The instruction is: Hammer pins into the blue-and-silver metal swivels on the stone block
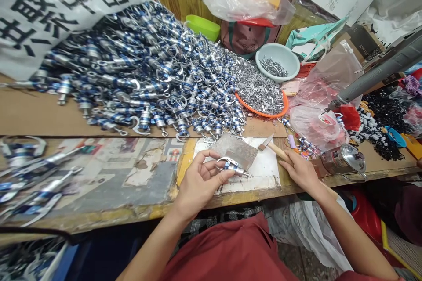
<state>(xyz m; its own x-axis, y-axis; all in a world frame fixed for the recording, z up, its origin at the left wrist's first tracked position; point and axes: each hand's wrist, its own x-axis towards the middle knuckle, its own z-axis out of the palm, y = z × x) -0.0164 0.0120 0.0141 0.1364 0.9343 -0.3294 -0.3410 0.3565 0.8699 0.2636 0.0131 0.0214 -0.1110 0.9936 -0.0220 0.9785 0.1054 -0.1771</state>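
Note:
My left hand (203, 181) pinches a blue-and-silver metal piece (234, 167) between thumb and fingers. It has a curved silver arm and a small ring at its right end. A flat grey metal plate (235, 151) lies on the bench just behind it, over a white sheet (272, 167). On the right, my right hand (298, 169) is closed around the wooden handle of a small hammer (279, 151). The hammer's head is above the bench, near the plate's right edge.
A large heap of similar blue-and-silver pieces (148, 70) covers the back left. Small metal parts fill an orange tray (284, 112), with a pale blue bowl (293, 70) behind it. A lidded metal cup (343, 162) and a grey power screwdriver (372, 72) are at right.

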